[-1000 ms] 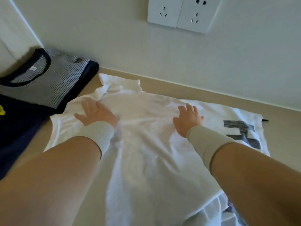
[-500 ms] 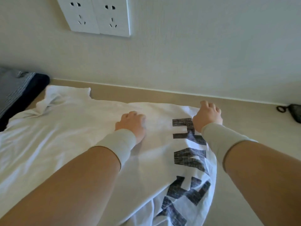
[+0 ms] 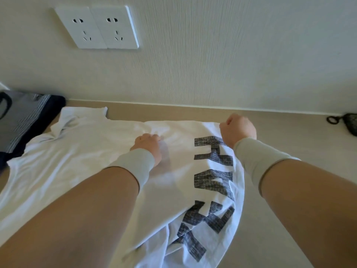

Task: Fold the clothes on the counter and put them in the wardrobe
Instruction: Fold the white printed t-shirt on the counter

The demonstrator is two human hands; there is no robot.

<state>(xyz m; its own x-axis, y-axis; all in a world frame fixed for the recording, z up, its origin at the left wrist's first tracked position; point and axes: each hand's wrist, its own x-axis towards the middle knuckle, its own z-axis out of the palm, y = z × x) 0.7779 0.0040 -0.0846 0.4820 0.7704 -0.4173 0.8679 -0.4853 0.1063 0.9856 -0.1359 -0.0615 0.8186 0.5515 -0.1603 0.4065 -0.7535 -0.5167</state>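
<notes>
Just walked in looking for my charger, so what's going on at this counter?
A person is partway through folding a white T-shirt with dark lettering, spread flat on the beige counter. The right hand grips the shirt's far corner, and the left hand bunches fabric near the middle. A striped and navy pile of clothes sits at the left by the wall. A small dark item lies at the far right, and a double wall socket is above. No wardrobe is in view.
</notes>
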